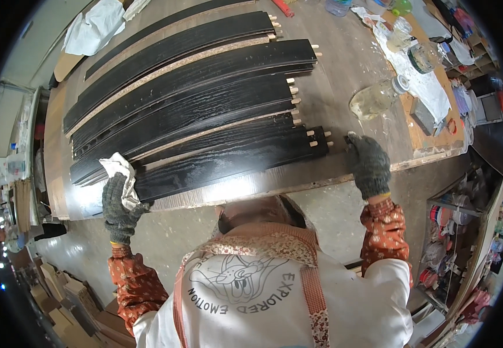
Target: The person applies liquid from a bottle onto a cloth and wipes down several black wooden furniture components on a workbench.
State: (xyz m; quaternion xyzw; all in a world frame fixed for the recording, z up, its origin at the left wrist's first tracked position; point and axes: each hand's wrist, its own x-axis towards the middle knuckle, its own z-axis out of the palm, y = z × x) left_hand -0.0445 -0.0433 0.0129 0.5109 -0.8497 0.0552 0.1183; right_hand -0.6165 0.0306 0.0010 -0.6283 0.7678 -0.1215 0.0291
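Your left hand [119, 206] grips white cloth [118, 167] at the left end of the nearest black dowelled board [222, 165]; whether your right hand [370, 165] grasps anything is unclear. Which boards [205, 72] are finished doesn't show.

One counter [344, 58], counted

One left hand [121, 204] was between eight and nine o'clock and one right hand [369, 165] at three. The left held one white cloth [121, 169]. Toward eleven lay at least five black boards [199, 80], stacking hiding the exact number; at least ten pale pegs [315, 46] stuck out of their ends. Near two o'clock were three clear jars [376, 100], and at twelve one red object [283, 8].
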